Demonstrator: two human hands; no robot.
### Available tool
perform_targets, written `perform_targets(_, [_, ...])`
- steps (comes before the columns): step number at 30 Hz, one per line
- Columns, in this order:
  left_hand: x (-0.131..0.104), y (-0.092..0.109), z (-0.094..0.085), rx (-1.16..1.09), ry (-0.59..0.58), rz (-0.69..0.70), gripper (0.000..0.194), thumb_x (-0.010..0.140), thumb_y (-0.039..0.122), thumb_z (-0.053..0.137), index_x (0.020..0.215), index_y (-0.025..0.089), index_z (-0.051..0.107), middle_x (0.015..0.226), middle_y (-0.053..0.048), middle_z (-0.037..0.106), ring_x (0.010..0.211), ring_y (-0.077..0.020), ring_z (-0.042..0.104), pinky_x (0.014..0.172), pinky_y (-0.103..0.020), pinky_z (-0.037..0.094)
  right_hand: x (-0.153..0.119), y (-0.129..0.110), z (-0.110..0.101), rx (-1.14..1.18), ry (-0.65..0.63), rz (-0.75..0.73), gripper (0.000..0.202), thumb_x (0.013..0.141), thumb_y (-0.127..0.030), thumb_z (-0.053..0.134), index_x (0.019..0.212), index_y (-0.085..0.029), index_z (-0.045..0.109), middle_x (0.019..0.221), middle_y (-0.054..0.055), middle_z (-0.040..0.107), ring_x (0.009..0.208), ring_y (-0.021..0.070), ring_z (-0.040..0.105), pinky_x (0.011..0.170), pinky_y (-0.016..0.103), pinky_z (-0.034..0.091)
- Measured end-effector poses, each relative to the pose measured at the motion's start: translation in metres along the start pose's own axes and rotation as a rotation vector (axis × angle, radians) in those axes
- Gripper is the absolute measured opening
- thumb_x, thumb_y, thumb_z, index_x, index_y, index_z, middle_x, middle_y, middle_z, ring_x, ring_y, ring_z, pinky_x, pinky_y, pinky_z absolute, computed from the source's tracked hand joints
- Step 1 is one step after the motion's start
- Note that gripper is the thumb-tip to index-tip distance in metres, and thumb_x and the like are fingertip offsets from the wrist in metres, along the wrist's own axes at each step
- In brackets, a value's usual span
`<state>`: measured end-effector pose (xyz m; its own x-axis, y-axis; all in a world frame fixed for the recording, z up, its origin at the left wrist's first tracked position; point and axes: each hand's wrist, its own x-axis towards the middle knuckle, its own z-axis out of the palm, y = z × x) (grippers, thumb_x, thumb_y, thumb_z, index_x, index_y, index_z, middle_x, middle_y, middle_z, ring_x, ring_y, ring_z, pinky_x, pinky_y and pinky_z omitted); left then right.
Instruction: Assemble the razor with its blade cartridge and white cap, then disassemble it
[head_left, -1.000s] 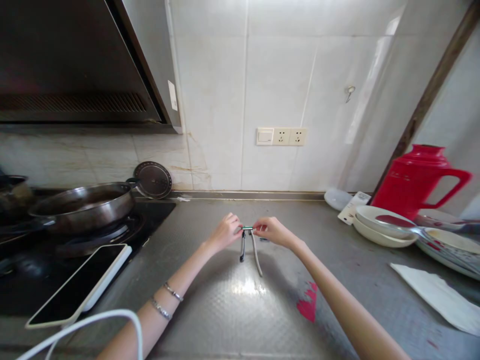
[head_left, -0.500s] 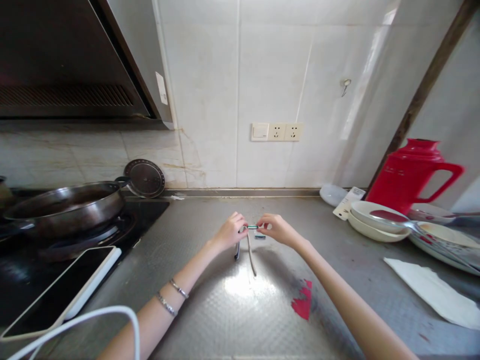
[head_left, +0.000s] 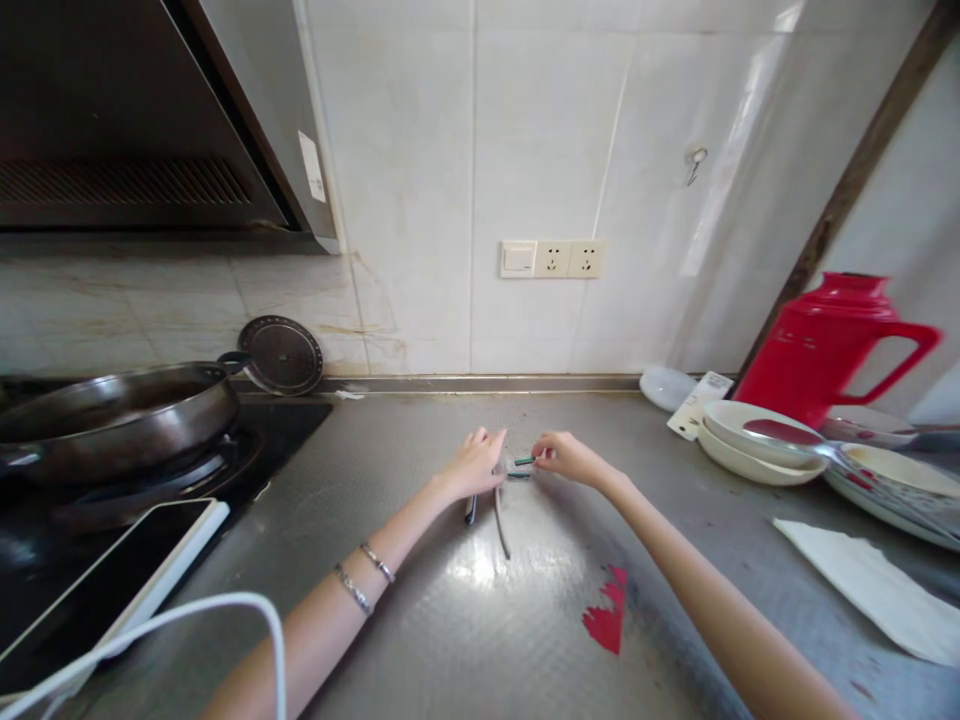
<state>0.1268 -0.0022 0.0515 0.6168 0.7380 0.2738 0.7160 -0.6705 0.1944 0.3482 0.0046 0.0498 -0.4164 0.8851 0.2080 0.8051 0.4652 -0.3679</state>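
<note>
My right hand (head_left: 568, 458) pinches the right end of a thin, short green strip (head_left: 523, 461) just above the steel counter. Below it lies a similar dark strip (head_left: 518, 475), its left end near the fingers of my left hand (head_left: 478, 462). The left hand is low over the counter, fingers partly extended; whatever is under its fingertips is too small to make out. A thin grey cord-like piece (head_left: 502, 525) runs toward me from beneath those fingers. Beside it a dark, shiny slim object (head_left: 470, 510) shows partly, its far end hidden by the left hand.
A torn red scrap (head_left: 607, 615) lies on the counter (head_left: 420, 620). On the left are a pan (head_left: 161, 410) on the stove, a phone (head_left: 105, 575) and a white cable (head_left: 217, 602). Stacked bowls (head_left: 757, 450), a red thermos (head_left: 825, 350) and a white paper (head_left: 862, 585) are at the right.
My hands have moved apart. The green strip, earlier between both hands, is now in the right hand only, a little further right. The view has shifted slightly.
</note>
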Motion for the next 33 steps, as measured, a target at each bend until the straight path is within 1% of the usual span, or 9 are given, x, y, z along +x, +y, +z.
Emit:
perform_targets(2, [0.007,0.001,0.004,0.014,-0.056,-0.001,0.075,0.07,0.033,0.06,0.134,0.011,0.029,0.116,-0.016,0.051,0.114,-0.0291,0.042,0.093,-0.035,0.034,0.003,0.003,0.002,-0.011,-0.013,0.003,0.015,0.072,-0.02,0.057,0.077,-0.016,0.07,0.078,0.006,0.066,0.07,0.0153,0.059,0.066,0.023,0.042])
perform_targets(5, [0.016,0.001,0.008,0.021,-0.11,0.011,0.077,0.069,0.038,0.06,0.134,0.01,0.03,0.114,-0.015,0.052,0.114,-0.03,0.041,0.093,-0.035,0.033,0.006,0.003,0.004,-0.018,-0.035,0.002,0.015,0.071,-0.021,0.058,0.077,-0.017,0.07,0.08,0.006,0.066,0.07,0.0151,0.059,0.065,0.022,0.042])
perform_targets(9, [0.021,0.0,0.014,0.04,-0.156,-0.033,0.078,0.068,0.037,0.06,0.134,0.011,0.03,0.115,-0.015,0.051,0.114,-0.0305,0.042,0.092,-0.035,0.033,0.008,0.002,0.006,-0.042,-0.058,0.003,0.015,0.069,-0.022,0.06,0.078,-0.017,0.071,0.081,0.006,0.065,0.07,0.0155,0.059,0.066,0.022,0.041])
perform_targets(12, [0.021,0.001,0.017,0.052,-0.155,-0.041,0.077,0.069,0.036,0.059,0.134,0.01,0.029,0.116,-0.016,0.051,0.114,-0.0301,0.042,0.092,-0.034,0.033,0.009,0.001,0.006,-0.062,-0.065,0.006,0.016,0.07,-0.023,0.059,0.079,-0.018,0.071,0.082,0.007,0.065,0.072,0.0158,0.059,0.066,0.022,0.041])
perform_targets(17, [0.02,0.001,0.018,0.063,-0.143,0.013,0.074,0.07,0.035,0.057,0.134,0.008,0.03,0.116,-0.015,0.053,0.114,-0.0293,0.042,0.093,-0.034,0.032,0.011,-0.002,0.007,-0.084,-0.079,0.009,0.016,0.071,-0.024,0.059,0.081,-0.019,0.071,0.083,0.006,0.065,0.073,0.0152,0.059,0.064,0.021,0.04])
perform_targets(22, [0.021,-0.001,0.02,0.059,-0.134,-0.008,0.076,0.07,0.037,0.058,0.134,0.009,0.029,0.112,-0.014,0.055,0.113,-0.0287,0.042,0.092,-0.035,0.032,0.014,-0.005,0.011,-0.105,-0.083,0.005,0.017,0.071,-0.023,0.059,0.082,-0.02,0.071,0.085,0.006,0.064,0.075,0.0153,0.058,0.066,0.022,0.04])
perform_targets(28, [0.021,-0.002,0.02,0.047,-0.134,-0.032,0.072,0.069,0.039,0.059,0.131,0.013,0.034,0.11,-0.012,0.056,0.111,-0.0287,0.044,0.091,-0.035,0.034,0.017,-0.003,0.014,-0.104,-0.095,0.005,0.018,0.07,-0.022,0.061,0.084,-0.02,0.071,0.087,0.006,0.065,0.074,0.015,0.058,0.066,0.022,0.04])
perform_targets(33, [0.021,-0.002,0.02,0.045,-0.132,-0.004,0.073,0.07,0.04,0.059,0.131,0.011,0.032,0.109,-0.013,0.056,0.112,-0.0285,0.043,0.092,-0.035,0.033,0.019,-0.002,0.013,-0.094,-0.098,-0.003,0.018,0.072,-0.022,0.058,0.083,-0.019,0.072,0.085,0.006,0.066,0.072,0.0145,0.058,0.065,0.021,0.04])
